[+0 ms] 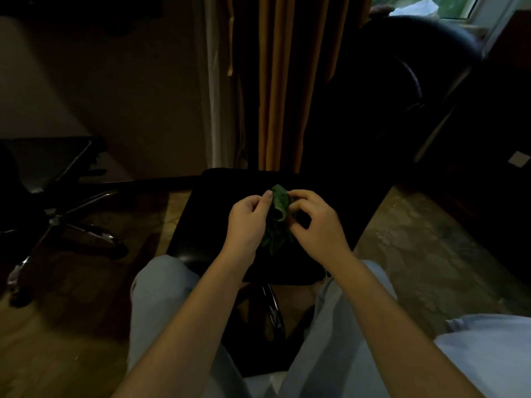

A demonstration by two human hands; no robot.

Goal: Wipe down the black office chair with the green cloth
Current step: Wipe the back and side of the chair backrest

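Observation:
A crumpled green cloth point(278, 216) hangs between my two hands above the seat of the black office chair point(212, 214). My left hand point(248, 222) pinches the cloth's left side with thumb and fingers. My right hand point(314, 222) pinches its right side, fingers curled. The chair's dark backrest point(396, 81) rises at the upper right, with an armrest along its side. The room is dim, and the chair's base under the seat is mostly hidden by my legs.
A second swivel chair's chrome star base point(66, 222) stands on the wooden floor at the left. Orange and white curtains point(275, 81) hang behind the seat. A patterned rug point(425, 239) lies at the right. My knees in light trousers frame the seat's front edge.

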